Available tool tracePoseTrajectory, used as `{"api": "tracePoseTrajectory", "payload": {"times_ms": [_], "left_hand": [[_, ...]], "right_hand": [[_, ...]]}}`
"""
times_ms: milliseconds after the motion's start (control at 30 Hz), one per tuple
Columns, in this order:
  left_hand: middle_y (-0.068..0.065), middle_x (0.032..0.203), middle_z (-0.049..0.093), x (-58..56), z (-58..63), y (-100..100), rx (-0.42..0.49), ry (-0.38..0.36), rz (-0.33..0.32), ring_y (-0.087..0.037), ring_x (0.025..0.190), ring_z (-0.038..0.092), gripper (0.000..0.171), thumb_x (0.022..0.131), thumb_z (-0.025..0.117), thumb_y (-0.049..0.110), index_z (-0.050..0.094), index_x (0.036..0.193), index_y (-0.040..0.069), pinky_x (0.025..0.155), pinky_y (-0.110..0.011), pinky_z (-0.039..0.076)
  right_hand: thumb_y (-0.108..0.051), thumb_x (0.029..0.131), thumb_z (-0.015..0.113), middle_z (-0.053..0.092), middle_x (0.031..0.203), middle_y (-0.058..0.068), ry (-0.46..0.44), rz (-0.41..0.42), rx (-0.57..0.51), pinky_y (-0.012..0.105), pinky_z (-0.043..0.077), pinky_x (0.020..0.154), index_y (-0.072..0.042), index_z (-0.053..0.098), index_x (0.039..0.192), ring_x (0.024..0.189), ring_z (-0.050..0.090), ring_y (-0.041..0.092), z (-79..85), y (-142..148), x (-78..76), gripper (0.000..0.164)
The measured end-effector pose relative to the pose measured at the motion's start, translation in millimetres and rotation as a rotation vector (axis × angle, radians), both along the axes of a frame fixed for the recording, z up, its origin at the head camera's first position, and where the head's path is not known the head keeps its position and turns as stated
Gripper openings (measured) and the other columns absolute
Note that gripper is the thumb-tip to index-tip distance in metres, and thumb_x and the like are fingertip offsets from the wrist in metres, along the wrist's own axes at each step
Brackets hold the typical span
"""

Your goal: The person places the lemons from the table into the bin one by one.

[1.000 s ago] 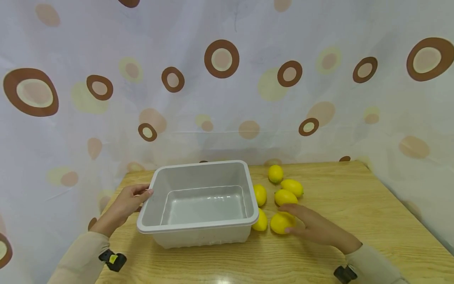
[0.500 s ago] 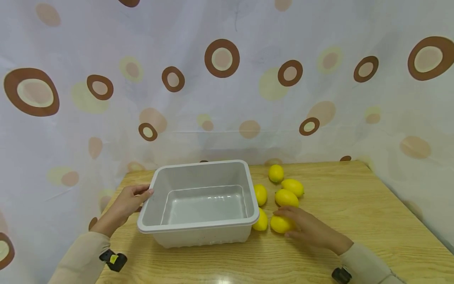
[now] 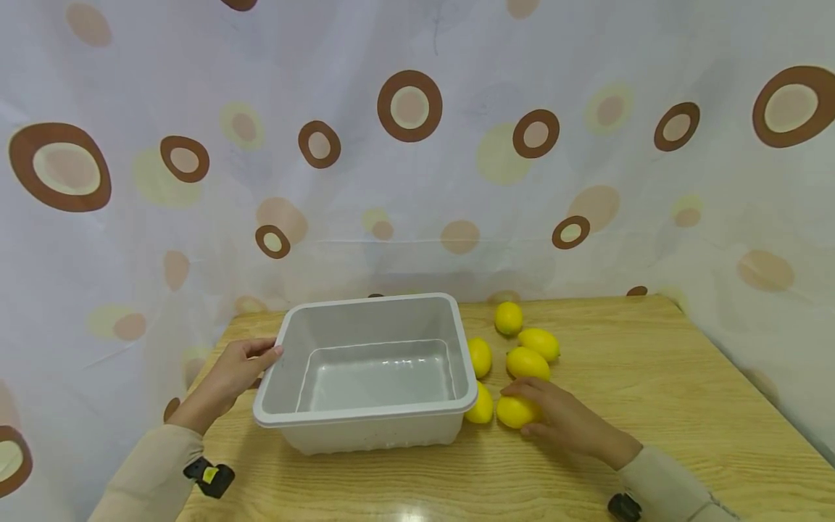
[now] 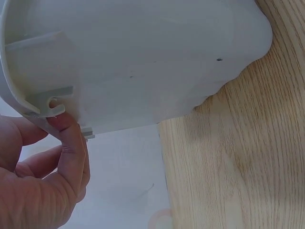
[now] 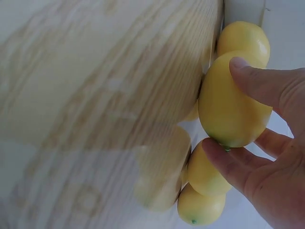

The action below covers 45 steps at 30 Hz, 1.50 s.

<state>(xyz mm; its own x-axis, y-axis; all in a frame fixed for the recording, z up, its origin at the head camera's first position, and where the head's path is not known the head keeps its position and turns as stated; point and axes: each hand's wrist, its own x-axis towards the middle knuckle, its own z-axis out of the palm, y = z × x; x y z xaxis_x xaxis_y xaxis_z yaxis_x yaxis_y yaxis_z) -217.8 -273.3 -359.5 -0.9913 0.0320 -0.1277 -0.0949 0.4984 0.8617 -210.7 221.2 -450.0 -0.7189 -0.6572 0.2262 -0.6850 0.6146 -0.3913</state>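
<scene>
A light grey plastic basin [image 3: 368,436] stands on the wooden table with nothing inside it. My left hand [image 3: 230,371] grips its left rim; in the left wrist view the fingers [image 4: 71,145] curl up under the edge, by a small hooked tab. To the right of the basin, my right hand [image 3: 570,420] holds the nearest lemon [image 3: 517,412], thumb on one side and fingers on the other. The right wrist view has this lemon [image 5: 231,107] close over the tabletop, between thumb and fingertips.
Two lemons [image 3: 480,357] lie against the basin's right side, partly hidden by its rim. Behind the right hand are two more lemons [image 3: 528,364] touching, and a single lemon [image 3: 508,318] farther back. A patterned curtain [image 3: 417,188] hangs behind the table [image 3: 652,377].
My right hand has shifted slightly left and its fingers and thumb have closed round the nearest lemon. The left hand and the basin have stayed in place.
</scene>
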Motion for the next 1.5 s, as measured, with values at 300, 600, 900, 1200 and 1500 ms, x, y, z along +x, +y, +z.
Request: {"api": "tracePoseTrajectory", "payload": {"times_ms": [300,600,900,1200,1500], "left_hand": [[-0.029,0.134,0.048,-2.0,2.5,3.0,-0.016,-0.003,-0.005,-0.027,0.105,0.061,0.052,0.101,0.049,0.024,0.039,0.141,-0.009,0.08,-0.042,0.057],[-0.028,0.133,0.049,-2.3,-2.4,4.7,0.002,-0.004,0.004,-0.027,0.106,0.06,0.052,0.101,0.05,0.023,0.04,0.141,-0.008,0.08,-0.042,0.057],[-0.029,0.133,0.049,0.5,-3.0,1.1,0.004,-0.011,-0.001,-0.026,0.105,0.06,0.052,0.101,0.05,0.024,0.039,0.141,-0.008,0.081,-0.041,0.057],[-0.029,0.133,0.048,-0.7,-2.6,1.3,0.003,-0.008,-0.002,-0.026,0.106,0.06,0.052,0.102,0.049,0.024,0.039,0.141,-0.008,0.081,-0.04,0.057],[-0.029,0.134,0.048,0.2,-1.9,-0.6,0.004,-0.006,-0.003,-0.027,0.106,0.06,0.053,0.102,0.049,0.025,0.039,0.142,-0.007,0.081,-0.041,0.057]], "right_hand": [[-0.018,0.08,0.078,0.058,0.129,0.011,0.029,-0.061,0.016,0.051,0.047,0.095,-0.009,0.056,0.128,0.116,0.054,0.031,-0.1,12.1,4.5,0.054],[-0.025,0.081,0.077,0.059,0.126,0.003,0.02,-0.087,-0.004,0.053,0.048,0.091,-0.012,0.057,0.128,0.113,0.056,0.029,12.6,33.8,14.5,0.053],[-0.012,0.076,0.08,0.059,0.123,0.009,0.101,-0.113,-0.015,0.05,0.051,0.086,-0.013,0.057,0.127,0.109,0.057,0.03,38.0,37.0,12.7,0.056],[-0.013,0.078,0.08,0.058,0.125,0.011,0.148,-0.113,-0.008,0.051,0.05,0.087,-0.011,0.057,0.128,0.11,0.057,0.03,60.5,30.4,4.1,0.056],[-0.016,0.079,0.079,0.057,0.127,0.013,0.172,-0.123,-0.006,0.052,0.049,0.089,-0.01,0.056,0.13,0.112,0.056,0.032,82.3,15.6,-4.9,0.057]]}}
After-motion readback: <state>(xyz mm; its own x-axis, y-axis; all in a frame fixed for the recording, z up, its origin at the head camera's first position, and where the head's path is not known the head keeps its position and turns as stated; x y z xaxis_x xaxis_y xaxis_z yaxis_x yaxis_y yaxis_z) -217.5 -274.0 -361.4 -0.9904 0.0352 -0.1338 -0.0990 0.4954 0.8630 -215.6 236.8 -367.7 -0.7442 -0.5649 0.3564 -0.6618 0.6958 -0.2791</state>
